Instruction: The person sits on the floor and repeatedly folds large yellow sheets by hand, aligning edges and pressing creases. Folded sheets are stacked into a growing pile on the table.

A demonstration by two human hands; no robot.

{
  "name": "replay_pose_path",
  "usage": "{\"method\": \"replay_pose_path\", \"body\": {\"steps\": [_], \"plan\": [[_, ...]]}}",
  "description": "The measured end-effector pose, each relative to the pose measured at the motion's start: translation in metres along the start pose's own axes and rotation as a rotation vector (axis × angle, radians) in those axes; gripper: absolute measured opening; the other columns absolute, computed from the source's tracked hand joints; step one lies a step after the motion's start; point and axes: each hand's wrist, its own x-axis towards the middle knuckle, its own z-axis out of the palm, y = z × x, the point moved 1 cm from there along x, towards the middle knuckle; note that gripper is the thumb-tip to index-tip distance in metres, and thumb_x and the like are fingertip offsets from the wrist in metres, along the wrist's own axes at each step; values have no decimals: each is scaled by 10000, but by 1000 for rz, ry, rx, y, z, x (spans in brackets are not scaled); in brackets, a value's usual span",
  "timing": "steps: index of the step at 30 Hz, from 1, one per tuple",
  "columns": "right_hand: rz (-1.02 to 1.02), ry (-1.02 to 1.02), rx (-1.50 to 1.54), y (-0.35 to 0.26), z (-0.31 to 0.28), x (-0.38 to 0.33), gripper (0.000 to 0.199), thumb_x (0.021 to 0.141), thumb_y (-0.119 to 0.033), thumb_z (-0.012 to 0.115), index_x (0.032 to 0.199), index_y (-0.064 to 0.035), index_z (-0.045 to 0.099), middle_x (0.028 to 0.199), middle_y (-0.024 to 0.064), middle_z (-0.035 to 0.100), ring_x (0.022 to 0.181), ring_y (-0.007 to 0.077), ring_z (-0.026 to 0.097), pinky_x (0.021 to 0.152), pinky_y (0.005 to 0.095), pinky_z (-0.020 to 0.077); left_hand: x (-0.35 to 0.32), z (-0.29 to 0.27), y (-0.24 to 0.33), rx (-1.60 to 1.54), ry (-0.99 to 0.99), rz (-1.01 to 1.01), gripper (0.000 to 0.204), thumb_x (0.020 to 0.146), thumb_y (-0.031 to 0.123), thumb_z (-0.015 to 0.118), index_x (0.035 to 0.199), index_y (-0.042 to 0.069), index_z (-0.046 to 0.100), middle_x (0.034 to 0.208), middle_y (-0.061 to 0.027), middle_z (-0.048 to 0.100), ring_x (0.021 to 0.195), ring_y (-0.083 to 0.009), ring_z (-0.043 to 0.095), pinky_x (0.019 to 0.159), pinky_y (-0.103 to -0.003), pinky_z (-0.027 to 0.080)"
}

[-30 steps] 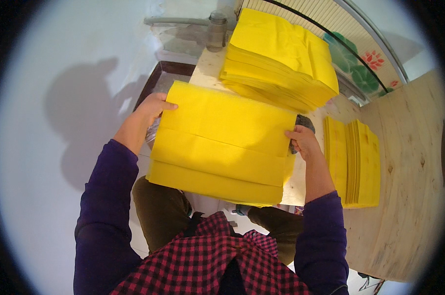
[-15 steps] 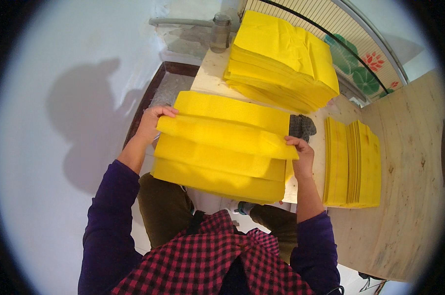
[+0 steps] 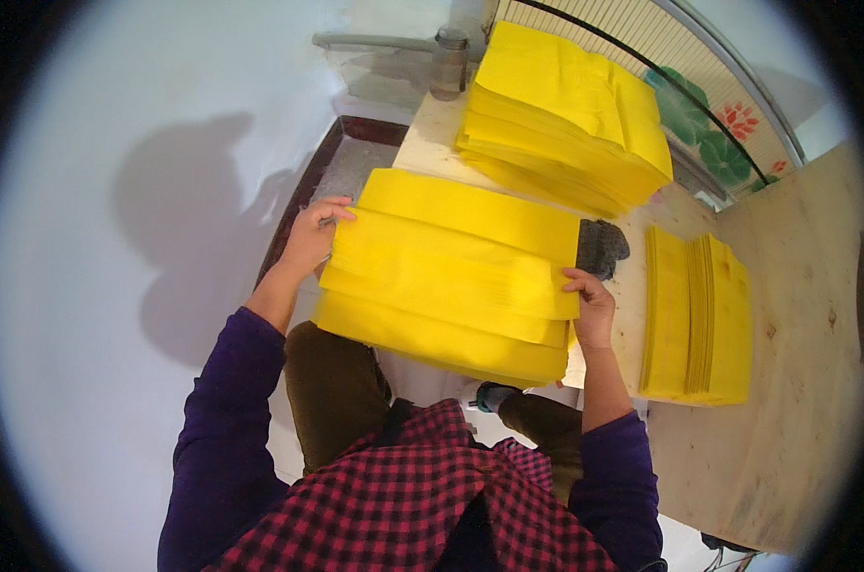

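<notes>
Your left hand (image 3: 319, 231) grips the left edge of a yellow sheet (image 3: 451, 259) and your right hand (image 3: 592, 307) its right edge, each with a narrow hold; you hide what your lower fingers do underneath, so I cannot tell how many layers they take. The sheet lies over other yellow layers (image 3: 442, 340), stepped toward you, above the near side of the wooden table (image 3: 430, 148). Gripping opposite edges probably keeps the soft material level and square. The large yellow stack (image 3: 570, 100) stands at the far side, and the yellow bundles (image 3: 668, 319) are on the right, perhaps set there to leave the near side for your hands. On edges: the layers' near edge hangs over your knees, while a dark grey cloth (image 3: 601, 250) lies just beside their far right corner, so room there looks tight. To the left, a gap separates your forearm from the wall (image 3: 70, 248); the right-hand panel (image 3: 785, 410) stands beyond the bundles.
</notes>
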Motion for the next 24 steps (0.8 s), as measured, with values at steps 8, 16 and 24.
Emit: {"method": "replay_pose_path", "body": {"steps": [8,16,24], "plan": [[-74,-20,-26,0,0,-2,139,810,128,609,816,-10,624,1131,121,626,1037,212,588,913,313,479,3,15,51,215,62,250,288,823,-49,533,1063,52,656,1226,-141,596,1198,-312,522,1030,-360,393],[-49,13,58,6,2,-4,173,809,146,584,813,-20,632,1103,112,647,1031,219,598,915,312,472,-16,108,93,735,-250,476,438,949,331,511,1296,64,519,1409,-153,460,1376,-309,332,1141,-532,171],[-98,-20,-87,10,3,-11,153,824,128,596,832,-21,629,1153,95,613,1042,191,580,934,292,462,-36,131,89,848,-275,383,469,937,333,521,1319,64,488,1393,-154,464,1360,-317,347,1130,-569,145]]}}
